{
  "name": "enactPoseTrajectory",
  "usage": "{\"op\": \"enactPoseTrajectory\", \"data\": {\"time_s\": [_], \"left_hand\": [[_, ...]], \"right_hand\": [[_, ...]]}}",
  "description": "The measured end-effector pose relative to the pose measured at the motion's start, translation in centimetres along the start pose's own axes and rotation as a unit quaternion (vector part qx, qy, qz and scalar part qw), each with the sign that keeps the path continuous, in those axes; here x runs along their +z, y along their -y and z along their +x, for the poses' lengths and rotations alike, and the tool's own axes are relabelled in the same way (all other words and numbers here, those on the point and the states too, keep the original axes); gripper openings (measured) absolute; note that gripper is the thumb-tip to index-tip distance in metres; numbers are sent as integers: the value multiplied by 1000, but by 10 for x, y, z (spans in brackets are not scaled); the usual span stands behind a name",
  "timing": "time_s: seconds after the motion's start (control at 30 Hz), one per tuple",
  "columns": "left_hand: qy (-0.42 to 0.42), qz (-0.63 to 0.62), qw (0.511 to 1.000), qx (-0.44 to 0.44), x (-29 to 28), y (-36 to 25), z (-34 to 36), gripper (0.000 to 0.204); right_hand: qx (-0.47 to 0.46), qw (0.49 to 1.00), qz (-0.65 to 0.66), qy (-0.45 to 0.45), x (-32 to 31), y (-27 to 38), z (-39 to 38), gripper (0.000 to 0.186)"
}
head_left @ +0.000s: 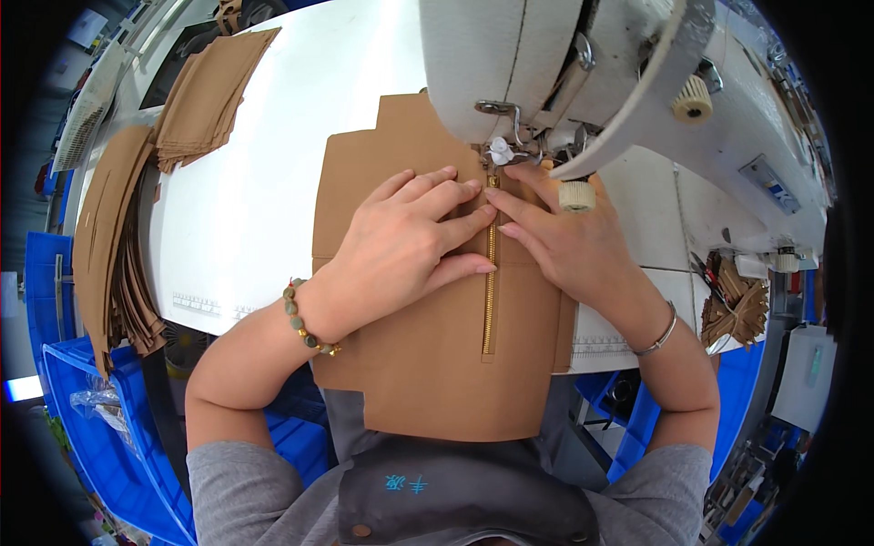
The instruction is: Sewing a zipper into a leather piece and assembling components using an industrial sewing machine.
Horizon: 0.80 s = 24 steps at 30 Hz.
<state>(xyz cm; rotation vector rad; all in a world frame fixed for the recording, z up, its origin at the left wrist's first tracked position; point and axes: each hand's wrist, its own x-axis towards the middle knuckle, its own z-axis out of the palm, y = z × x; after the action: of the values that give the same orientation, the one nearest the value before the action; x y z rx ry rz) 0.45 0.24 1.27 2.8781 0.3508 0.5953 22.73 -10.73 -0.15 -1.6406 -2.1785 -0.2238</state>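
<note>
A tan leather-like panel (446,387) lies flat under the sewing machine (537,82), its near part hanging over the table edge toward me. A brass-toothed zipper (490,309) runs lengthwise down a slot in the panel. My left hand (410,232) rests on the panel left of the zipper, fingers stretched out, thumb at the zipper's teeth. On the zipper's other side lies my right hand (564,227), its fingers extended over the panel and zipper close to the presser foot (501,155). The machine head partly hides the right fingertips and the needle area.
Stacks of tan panels (205,100) lie at the far left, with more panels (114,237) draped over the left table edge. Small tan pieces (733,305) are heaped at right. Blue bins (118,428) stand below the white table (291,82).
</note>
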Motion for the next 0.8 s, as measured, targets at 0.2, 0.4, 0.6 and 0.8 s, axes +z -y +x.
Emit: {"op": "enactPoseTrajectory", "data": {"time_s": [0.2, 0.4, 0.6, 0.8], "left_hand": [[-10, -6, 1000, 1, 3, 7, 6, 52], [-17, -12, 1000, 0, 5, 11, 10, 50], [-21, -8, 1000, 0, 5, 13, 10, 51], [-19, -13, 1000, -8, 5, 15, 10, 52]], "right_hand": [[-4, 1000, -22, -6, 1, -4, 1, 39], [10, 1000, -9, -14, 1, -8, 1, 35], [-7, 1000, -8, -20, 1, -7, 2, 35], [-4, 1000, -22, 2, 1, -10, 2, 35]]}}
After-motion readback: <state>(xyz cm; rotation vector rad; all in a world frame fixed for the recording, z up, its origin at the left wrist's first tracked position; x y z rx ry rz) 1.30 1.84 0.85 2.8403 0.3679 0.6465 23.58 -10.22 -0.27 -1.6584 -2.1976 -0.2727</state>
